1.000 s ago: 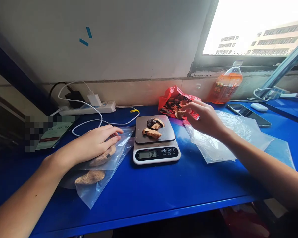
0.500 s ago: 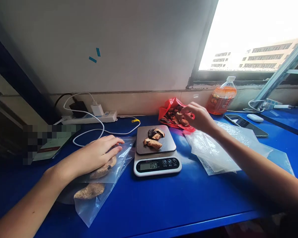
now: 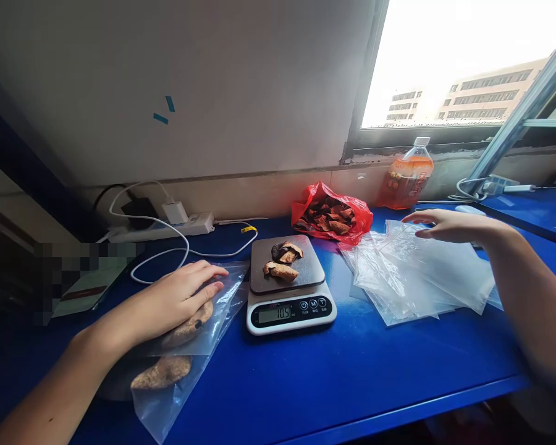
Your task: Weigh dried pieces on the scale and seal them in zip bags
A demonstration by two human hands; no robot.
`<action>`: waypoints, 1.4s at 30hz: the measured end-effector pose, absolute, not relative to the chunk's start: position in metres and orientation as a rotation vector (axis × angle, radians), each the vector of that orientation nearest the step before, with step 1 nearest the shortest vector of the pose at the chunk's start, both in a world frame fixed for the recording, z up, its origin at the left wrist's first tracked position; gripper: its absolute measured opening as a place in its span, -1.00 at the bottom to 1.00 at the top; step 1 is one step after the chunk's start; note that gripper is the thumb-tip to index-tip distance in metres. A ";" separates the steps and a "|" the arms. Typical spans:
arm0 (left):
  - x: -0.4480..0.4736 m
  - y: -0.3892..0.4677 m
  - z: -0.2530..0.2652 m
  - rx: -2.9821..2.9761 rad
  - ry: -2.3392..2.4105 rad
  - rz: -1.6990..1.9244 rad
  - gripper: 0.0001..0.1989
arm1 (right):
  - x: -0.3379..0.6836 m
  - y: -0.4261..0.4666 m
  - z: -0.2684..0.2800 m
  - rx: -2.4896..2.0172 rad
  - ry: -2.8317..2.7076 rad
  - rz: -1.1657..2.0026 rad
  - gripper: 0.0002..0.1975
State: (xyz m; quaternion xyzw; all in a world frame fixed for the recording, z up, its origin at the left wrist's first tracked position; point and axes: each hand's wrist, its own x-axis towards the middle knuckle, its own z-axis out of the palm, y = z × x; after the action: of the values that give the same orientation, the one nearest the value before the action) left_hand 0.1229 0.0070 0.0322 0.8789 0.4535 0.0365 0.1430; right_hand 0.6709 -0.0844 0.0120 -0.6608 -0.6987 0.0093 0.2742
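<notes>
My left hand [image 3: 185,290] lies with fingers outstretched on a clear plastic bag [image 3: 167,411] with brown dried pieces [image 3: 164,372] inside. To its right stands a kitchen scale [image 3: 312,318] whose display reads 10.5. On its metal plate rest a few curled brown dried pieces [image 3: 282,272]. My right hand [image 3: 440,224] is over a stack of flat clear plastic bags [image 3: 412,278], fingers extended and nothing visible in them; whether it touches the stack I cannot tell. A red plastic bag [image 3: 359,213] behind the scale gapes, showing more dried pieces [image 3: 331,216].
Against the wall are a white power strip [image 3: 197,224] with chargers and a looping white cable [image 3: 185,247]. An orange drink bottle [image 3: 410,176] stands under the window. A phone, mostly hidden, and a white case [image 3: 467,211] lie behind my right hand on the blue table [image 3: 278,389].
My right hand has moved right, from the red bag to above the clear bags. My left hand stays on its bag, and the reading is unchanged. The view has shifted slightly.
</notes>
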 end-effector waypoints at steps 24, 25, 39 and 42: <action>0.122 -0.002 0.043 2.657 1.269 0.159 -0.49 | 0.585 -0.098 0.044 -1.937 -2.310 0.126 -0.76; 0.124 -0.006 0.045 2.715 1.223 0.225 -0.52 | 0.571 -0.103 0.049 -1.794 -2.356 0.037 -0.78; 0.174 -0.089 0.023 2.894 0.127 0.868 -0.86 | 0.390 -0.147 0.003 -1.068 -2.130 0.318 -0.88; 0.172 -0.085 0.022 2.810 0.143 0.935 -0.84 | 0.392 -0.147 0.006 -1.089 -2.087 0.402 -0.88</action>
State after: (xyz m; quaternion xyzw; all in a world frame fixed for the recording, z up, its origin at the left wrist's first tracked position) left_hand 0.1719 -0.0851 0.0216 0.9440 0.0480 0.3142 0.0880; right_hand 0.3924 -0.1474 0.0060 -0.4240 -0.8127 0.1566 0.3678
